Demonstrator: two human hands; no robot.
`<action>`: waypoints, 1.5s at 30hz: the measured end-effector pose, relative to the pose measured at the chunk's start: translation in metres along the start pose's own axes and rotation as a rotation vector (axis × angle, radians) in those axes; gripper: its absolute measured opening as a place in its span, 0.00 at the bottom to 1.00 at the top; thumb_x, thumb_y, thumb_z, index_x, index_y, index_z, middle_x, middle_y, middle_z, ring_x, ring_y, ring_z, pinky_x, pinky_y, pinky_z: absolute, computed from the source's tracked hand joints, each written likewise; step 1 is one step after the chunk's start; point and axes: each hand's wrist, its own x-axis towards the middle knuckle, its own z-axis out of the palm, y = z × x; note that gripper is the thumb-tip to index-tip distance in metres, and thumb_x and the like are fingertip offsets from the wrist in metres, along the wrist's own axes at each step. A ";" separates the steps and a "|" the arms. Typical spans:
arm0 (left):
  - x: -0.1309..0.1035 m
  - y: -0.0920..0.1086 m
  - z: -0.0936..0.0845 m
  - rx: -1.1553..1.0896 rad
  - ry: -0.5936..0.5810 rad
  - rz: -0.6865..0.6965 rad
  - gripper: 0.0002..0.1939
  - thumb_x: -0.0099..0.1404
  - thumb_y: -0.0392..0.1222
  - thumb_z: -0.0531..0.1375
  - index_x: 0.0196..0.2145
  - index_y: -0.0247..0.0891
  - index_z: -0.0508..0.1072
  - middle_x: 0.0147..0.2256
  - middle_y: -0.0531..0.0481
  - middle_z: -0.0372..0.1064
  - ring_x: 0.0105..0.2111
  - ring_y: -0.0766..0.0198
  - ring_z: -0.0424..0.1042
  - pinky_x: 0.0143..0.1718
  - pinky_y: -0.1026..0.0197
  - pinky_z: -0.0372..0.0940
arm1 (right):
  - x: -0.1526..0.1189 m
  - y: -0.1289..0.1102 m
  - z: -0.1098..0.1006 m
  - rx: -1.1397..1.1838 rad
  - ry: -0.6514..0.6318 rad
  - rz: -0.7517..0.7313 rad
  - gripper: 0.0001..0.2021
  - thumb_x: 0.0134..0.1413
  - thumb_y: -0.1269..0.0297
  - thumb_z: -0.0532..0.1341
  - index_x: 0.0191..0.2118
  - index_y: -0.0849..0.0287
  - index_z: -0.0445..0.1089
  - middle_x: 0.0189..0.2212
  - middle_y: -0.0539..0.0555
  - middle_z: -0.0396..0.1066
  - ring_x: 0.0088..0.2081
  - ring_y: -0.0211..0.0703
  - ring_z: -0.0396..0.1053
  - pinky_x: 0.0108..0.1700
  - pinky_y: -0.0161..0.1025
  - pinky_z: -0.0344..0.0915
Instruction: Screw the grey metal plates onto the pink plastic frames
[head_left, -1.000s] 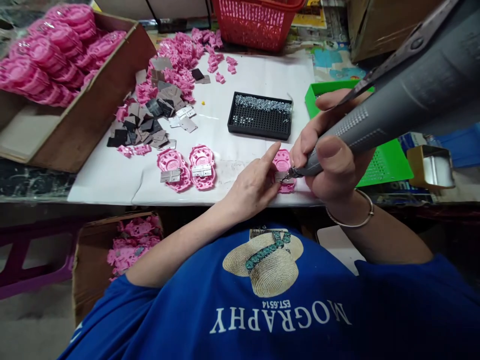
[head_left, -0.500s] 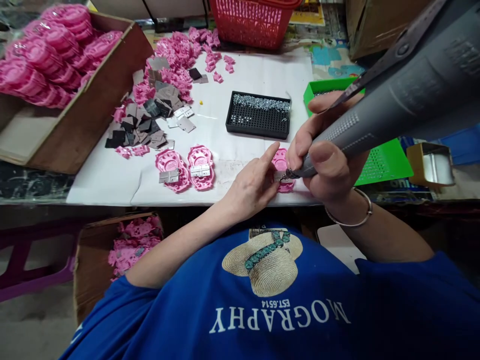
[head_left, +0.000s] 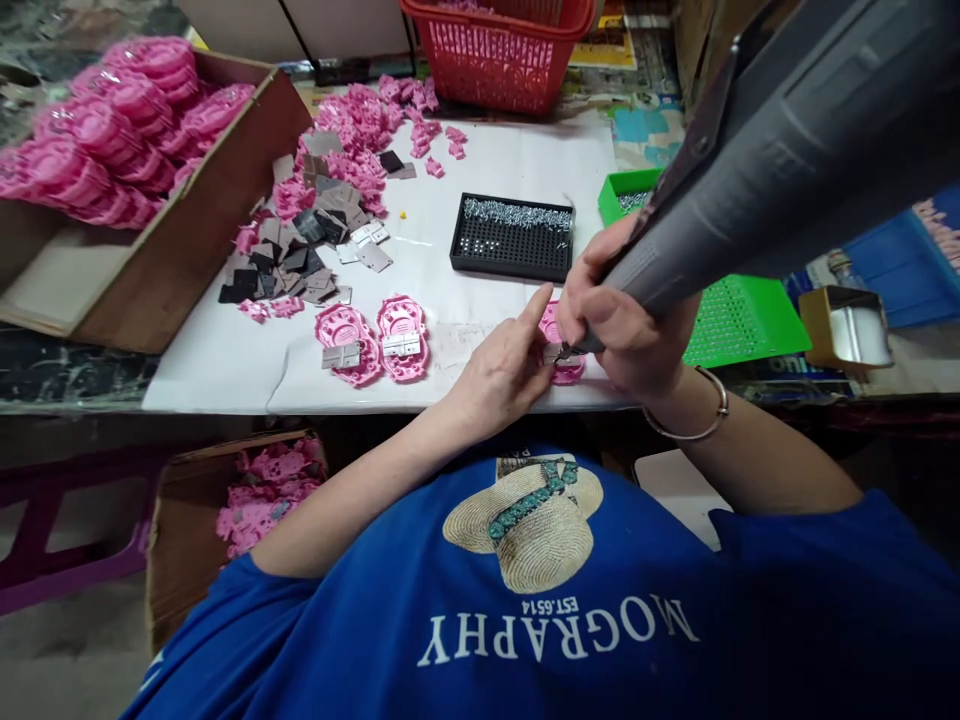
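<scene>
My right hand (head_left: 626, 315) is wrapped round a grey electric screwdriver (head_left: 765, 170), tilted with its tip pointing down to the left. Its bit meets a metal plate lying on a pink plastic casing (head_left: 568, 372) at the table's front edge. Thumb and fingers of my left hand (head_left: 501, 372) grip that casing from its left side, the index finger stretched along it. Part of the casing is hidden by both hands. Further left lie two more pink casings (head_left: 346, 325), (head_left: 405, 312), each with a silver metal plate (head_left: 401, 345) across it.
A black perforated tray (head_left: 514, 262) of screws stands behind my hands. Green trays (head_left: 739, 320) sit to the right. Metal plates (head_left: 315, 225) and small pink parts (head_left: 364, 115) are heaped back left, beside a cardboard box (head_left: 217, 190) of pink casings. A red basket (head_left: 495, 65) stands behind.
The screwdriver has tipped more upright, and my right hand has shifted slightly left with it. My left hand stays on the casing. The whole view has shifted a little.
</scene>
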 end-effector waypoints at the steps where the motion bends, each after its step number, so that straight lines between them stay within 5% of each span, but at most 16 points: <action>1: 0.000 0.000 0.000 -0.010 -0.005 -0.009 0.33 0.68 0.37 0.57 0.67 0.37 0.51 0.39 0.47 0.70 0.38 0.62 0.70 0.43 0.58 0.67 | 0.002 -0.002 0.000 0.038 0.014 -0.039 0.19 0.46 0.41 0.66 0.39 0.44 0.67 0.25 0.44 0.66 0.22 0.39 0.64 0.27 0.43 0.67; 5: -0.001 -0.001 -0.002 -0.047 -0.034 -0.044 0.39 0.67 0.35 0.58 0.70 0.38 0.45 0.40 0.48 0.70 0.38 0.64 0.70 0.43 0.60 0.67 | 0.011 -0.024 -0.011 0.160 0.069 -0.195 0.17 0.48 0.52 0.68 0.44 0.47 0.70 0.21 0.43 0.64 0.17 0.37 0.59 0.20 0.39 0.59; 10: -0.001 0.000 -0.006 -0.040 -0.069 -0.069 0.40 0.66 0.34 0.58 0.71 0.40 0.44 0.42 0.47 0.71 0.38 0.65 0.71 0.44 0.60 0.68 | 0.017 -0.050 -0.050 0.052 0.330 -0.335 0.12 0.47 0.54 0.70 0.39 0.47 0.74 0.25 0.45 0.67 0.17 0.34 0.57 0.16 0.38 0.54; 17: 0.000 0.000 -0.008 -0.015 -0.086 -0.084 0.42 0.66 0.35 0.60 0.71 0.43 0.44 0.43 0.46 0.72 0.39 0.64 0.72 0.45 0.58 0.69 | 0.006 -0.020 -0.091 -0.062 0.457 -0.310 0.13 0.50 0.55 0.70 0.42 0.47 0.74 0.21 0.44 0.64 0.17 0.35 0.59 0.19 0.39 0.57; 26: 0.000 0.003 -0.010 -0.007 -0.091 -0.103 0.41 0.66 0.36 0.60 0.70 0.43 0.46 0.44 0.46 0.72 0.38 0.64 0.73 0.44 0.59 0.70 | 0.003 -0.001 -0.095 -0.166 0.501 -0.216 0.18 0.48 0.45 0.67 0.43 0.44 0.69 0.21 0.44 0.64 0.18 0.36 0.58 0.21 0.39 0.57; 33: 0.000 0.002 -0.010 -0.018 -0.095 -0.104 0.41 0.66 0.36 0.60 0.71 0.43 0.45 0.44 0.45 0.72 0.38 0.64 0.73 0.44 0.59 0.70 | 0.008 0.012 -0.102 -0.118 0.440 -0.363 0.17 0.49 0.46 0.68 0.44 0.43 0.70 0.22 0.40 0.64 0.15 0.30 0.58 0.18 0.34 0.52; 40: -0.001 0.001 -0.008 -0.009 -0.092 -0.099 0.41 0.66 0.35 0.60 0.71 0.43 0.44 0.43 0.46 0.72 0.39 0.64 0.73 0.44 0.59 0.69 | 0.001 0.004 -0.100 -0.134 0.458 -0.229 0.17 0.47 0.45 0.69 0.42 0.41 0.69 0.23 0.43 0.65 0.18 0.35 0.57 0.22 0.40 0.58; 45: -0.001 0.000 -0.007 -0.011 -0.086 -0.094 0.42 0.66 0.35 0.60 0.71 0.43 0.43 0.43 0.46 0.72 0.39 0.64 0.72 0.45 0.59 0.69 | 0.002 0.009 -0.100 -0.128 0.463 -0.286 0.17 0.47 0.45 0.68 0.41 0.42 0.69 0.20 0.43 0.63 0.16 0.35 0.54 0.19 0.39 0.53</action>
